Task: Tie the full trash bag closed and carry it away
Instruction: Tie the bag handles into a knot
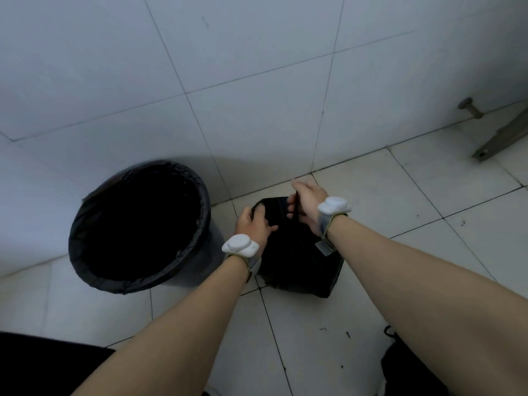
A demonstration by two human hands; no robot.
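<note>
Both hands grip the gathered top of the black trash bag (pixel 297 261): the left hand (pixel 253 224) closes its fingers around one bunched flap, and the right hand (pixel 307 200) pinches a thin twisted strip of plastic. Each wrist carries a white device. That full bag sits on the tiled floor (pixel 328 338) just beside a lined round trash bin (pixel 140 227), near the wall.
</note>
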